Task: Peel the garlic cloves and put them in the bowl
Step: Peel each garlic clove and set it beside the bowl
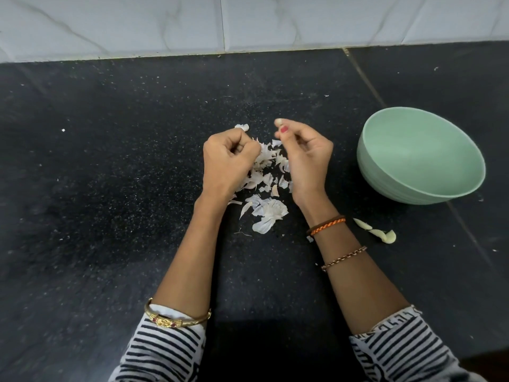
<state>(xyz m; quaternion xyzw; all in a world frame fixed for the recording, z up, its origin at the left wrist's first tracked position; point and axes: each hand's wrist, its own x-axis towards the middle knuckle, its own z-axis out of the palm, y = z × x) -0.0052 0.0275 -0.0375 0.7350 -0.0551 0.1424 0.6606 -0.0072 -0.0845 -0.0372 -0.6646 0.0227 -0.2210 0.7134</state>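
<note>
Head view looks down on a black speckled stone counter (110, 175) that runs up to a wall of white marbled tiles (165, 23). A scattered heap of thin white papery garlic skins (265, 194) lies on the counter between and just beyond the two wrists. To the right stands a pale green round plastic bowl (421, 186); what shows of its inside is bare. Near the right forearm, in front of the bowl, lie a few pale yellow peeled garlic cloves (380, 233), touching one another and apart from the bowl.

Fingers of the left hand (228, 161) are curled tight into the palm, with slivers of skin sticking out at the fingertips. The right hand (305, 155) pinches a small whitish garlic clove (278, 122) between thumb and fingertips, above the skins and well short of the bowl; its other fingers are loosely curled.
</note>
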